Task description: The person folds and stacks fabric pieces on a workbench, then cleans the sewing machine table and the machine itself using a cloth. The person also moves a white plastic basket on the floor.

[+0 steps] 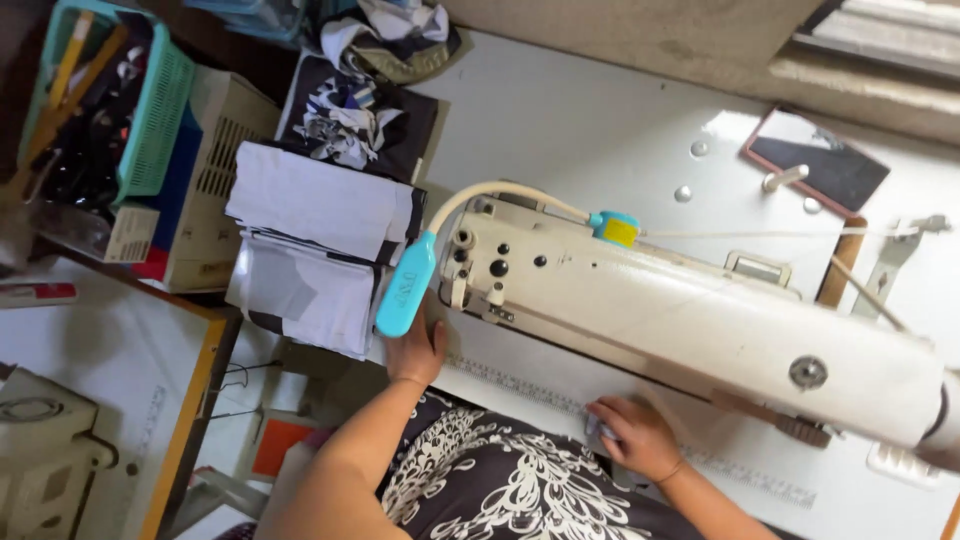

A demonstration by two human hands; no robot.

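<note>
A cream industrial sewing machine (700,320) lies across a white table (600,120). My left hand (415,352) rests at the table's near edge beside the needle end. A blue-headed gooseneck lamp (405,285) and the machine head hide its fingers. My right hand (637,437) lies on the table in front of the machine's arm. Its bent fingers pinch a small pale piece of cloth (598,428). A measuring strip (520,385) runs along the table edge between the two hands. A black and white patterned garment (500,485) covers my lap.
A stack of white and black cloth pieces (310,240) sits left of the machine, with more crumpled cloth (350,110) behind it. A teal basket (150,100) stands at far left. A dark flat panel (815,160) lies at the back right. A yellow-edged table (190,400) stands at left.
</note>
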